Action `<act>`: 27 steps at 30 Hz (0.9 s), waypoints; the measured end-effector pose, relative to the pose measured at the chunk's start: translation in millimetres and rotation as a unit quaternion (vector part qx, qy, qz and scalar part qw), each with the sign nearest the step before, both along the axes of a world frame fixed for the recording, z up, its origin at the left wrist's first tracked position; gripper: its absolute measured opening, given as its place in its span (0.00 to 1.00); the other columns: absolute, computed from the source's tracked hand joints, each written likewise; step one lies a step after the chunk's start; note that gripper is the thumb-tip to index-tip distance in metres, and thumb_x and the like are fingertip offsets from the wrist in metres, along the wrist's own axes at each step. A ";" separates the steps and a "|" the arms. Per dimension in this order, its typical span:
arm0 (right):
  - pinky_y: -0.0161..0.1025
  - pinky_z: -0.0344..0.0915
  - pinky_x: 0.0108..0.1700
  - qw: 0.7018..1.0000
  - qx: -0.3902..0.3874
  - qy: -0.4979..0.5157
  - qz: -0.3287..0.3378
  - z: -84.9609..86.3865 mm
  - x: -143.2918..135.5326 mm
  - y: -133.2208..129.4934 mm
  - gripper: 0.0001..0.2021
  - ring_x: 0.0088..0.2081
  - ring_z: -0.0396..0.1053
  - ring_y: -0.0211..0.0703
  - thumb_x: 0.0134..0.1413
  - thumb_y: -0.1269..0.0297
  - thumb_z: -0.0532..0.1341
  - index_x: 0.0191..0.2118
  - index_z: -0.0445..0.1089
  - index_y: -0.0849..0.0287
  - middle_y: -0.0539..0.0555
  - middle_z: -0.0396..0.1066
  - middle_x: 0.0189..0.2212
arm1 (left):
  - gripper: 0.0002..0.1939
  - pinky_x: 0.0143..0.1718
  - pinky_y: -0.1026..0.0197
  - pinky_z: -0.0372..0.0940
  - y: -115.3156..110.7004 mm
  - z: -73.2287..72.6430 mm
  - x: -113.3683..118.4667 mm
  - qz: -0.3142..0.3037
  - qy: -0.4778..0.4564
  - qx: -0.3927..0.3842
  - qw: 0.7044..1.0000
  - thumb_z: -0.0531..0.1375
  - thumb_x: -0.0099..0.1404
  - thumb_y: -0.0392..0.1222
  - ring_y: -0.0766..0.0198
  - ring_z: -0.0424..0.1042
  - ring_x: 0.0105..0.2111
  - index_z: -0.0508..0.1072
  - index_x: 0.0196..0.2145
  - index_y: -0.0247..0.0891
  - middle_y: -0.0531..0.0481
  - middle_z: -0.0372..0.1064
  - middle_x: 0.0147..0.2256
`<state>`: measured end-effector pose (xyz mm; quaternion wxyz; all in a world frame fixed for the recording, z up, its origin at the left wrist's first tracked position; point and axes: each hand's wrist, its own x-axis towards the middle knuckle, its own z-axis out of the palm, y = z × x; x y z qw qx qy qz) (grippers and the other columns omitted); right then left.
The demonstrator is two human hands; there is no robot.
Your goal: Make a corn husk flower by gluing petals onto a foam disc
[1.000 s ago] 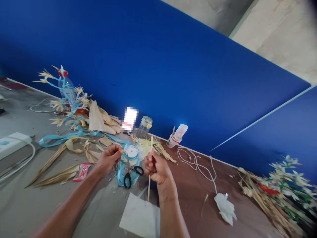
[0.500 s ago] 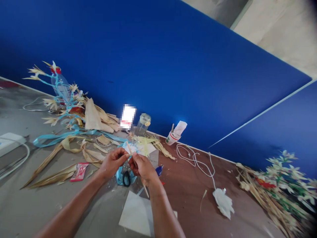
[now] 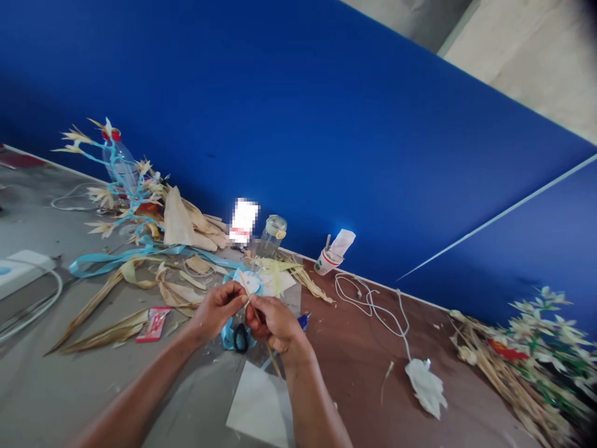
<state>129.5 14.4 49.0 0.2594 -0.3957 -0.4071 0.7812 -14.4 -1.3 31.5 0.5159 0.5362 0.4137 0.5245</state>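
My left hand [image 3: 218, 311] pinches a thin pale strip [image 3: 244, 283] between thumb and forefinger. Touching it at the fingertips, my right hand [image 3: 273, 320] is also closed on the strip, whose upper end sticks up between the hands. A thin stick [image 3: 276, 366] shows below my right wrist. Beneath the hands lie a light-blue bundle [image 3: 228, 336] and black scissor handles [image 3: 240, 338]. Behind them sits a white and blue roll [image 3: 249, 282]. Fine detail at the fingertips is too small to tell.
Dried husks [image 3: 180, 218] and a bottle with blue-stemmed flowers [image 3: 122, 165] stand at the left, near a red packet [image 3: 153, 324]. A clear jar [image 3: 272, 236], white cup [image 3: 326, 260] and cable [image 3: 392, 317] are farther back. White flowers [image 3: 543, 330] lie right.
The whole view has shifted slightly, so things appear a little farther right. Both hands stay together on the strip; my right hand has turned slightly.
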 end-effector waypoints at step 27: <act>0.27 0.37 0.15 0.986 -0.028 0.162 -0.040 17.6 39.3 11.1 0.17 0.11 0.38 0.23 0.49 0.54 0.60 0.20 0.62 0.62 0.43 0.56 0.12 | 0.15 0.18 0.67 0.45 11.7 -11.9 -17.2 0.096 -0.042 -0.037 0.994 0.60 0.56 0.50 0.73 0.50 0.17 0.64 0.24 0.36 0.59 0.53 0.16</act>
